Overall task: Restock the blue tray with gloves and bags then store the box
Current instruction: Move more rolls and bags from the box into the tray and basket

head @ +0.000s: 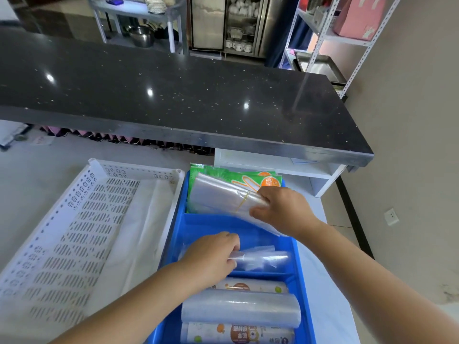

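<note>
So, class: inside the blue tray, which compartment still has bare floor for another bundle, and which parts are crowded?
The middle compartment of the blue tray shows bare blue floor, between the green glove packs and the small clear bags under the left hand. The far compartment is packed, and the rolls fill the near one.

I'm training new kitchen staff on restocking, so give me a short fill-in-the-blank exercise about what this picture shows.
1. The right hand holds a bundle of clear bags over the ____ compartment of the blue tray.
2. The left hand grips a folded clear bag in the ____ compartment.
3. The rolls lie in the compartment ____ to the person.
4. The perforated basket beside the tray is ____ in colour.

Missing words: far; middle; nearest; white
</note>
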The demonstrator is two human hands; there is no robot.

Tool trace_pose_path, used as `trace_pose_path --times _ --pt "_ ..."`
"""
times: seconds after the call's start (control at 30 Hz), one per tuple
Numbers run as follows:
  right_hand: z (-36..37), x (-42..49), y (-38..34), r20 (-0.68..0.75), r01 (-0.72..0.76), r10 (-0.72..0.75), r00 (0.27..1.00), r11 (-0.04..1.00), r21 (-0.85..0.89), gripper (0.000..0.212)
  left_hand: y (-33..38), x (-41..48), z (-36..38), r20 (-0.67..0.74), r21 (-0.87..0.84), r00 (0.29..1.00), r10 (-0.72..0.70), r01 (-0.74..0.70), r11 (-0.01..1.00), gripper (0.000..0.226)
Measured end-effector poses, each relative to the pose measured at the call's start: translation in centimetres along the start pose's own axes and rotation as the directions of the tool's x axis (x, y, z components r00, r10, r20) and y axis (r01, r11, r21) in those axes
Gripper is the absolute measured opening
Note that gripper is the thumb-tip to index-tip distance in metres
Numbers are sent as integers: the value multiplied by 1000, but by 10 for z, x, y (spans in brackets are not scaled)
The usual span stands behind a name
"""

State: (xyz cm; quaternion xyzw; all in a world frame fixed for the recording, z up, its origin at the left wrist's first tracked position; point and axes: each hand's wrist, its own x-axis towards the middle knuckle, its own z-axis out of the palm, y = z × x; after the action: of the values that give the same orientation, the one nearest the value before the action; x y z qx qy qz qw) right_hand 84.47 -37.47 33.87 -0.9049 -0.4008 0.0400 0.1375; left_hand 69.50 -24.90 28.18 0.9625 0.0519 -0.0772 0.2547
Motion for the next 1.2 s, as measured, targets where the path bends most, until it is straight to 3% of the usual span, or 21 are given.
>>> trace_pose_path --times 0.2,0.3,0.43,0.57,0.8,0.93,1.07,1.2 --pt "39 3 -7 255 166 -134 958 980 -110 23 -6 -18 5 -86 -29 996 -34 32 999 23" --pt "55 0 -4 356 175 -131 925 980 -93 23 -12 -23 9 -141 -9 990 -28 27 1000 30" --pt "59 4 -4 415 155 -111 903 985 -74 37 -19 -25 14 -203 45 979 -5 14 999 33" --pt "57 8 -7 434 195 -142 890 977 -82 29 -20 -25 15 -236 37 972 14 -5 999 29" --pt "49 15 -4 538 135 -128 833 990 28 30 -19 -26 14 -239 43 970 41 -32 999 24" --pt "59 7 -2 437 171 -108 893 979 -107 39 -19 -24 12 -233 75 972 27 -9 997 23" --pt "60 2 -4 316 275 -181 931 918 -286 45 -20 -20 7 -259 118 965 38 -7 993 19" --pt "44 -3 -3 178 281 -241 954 927 -249 39 -24 -12 5 -237 129 971 19 12 992 21"
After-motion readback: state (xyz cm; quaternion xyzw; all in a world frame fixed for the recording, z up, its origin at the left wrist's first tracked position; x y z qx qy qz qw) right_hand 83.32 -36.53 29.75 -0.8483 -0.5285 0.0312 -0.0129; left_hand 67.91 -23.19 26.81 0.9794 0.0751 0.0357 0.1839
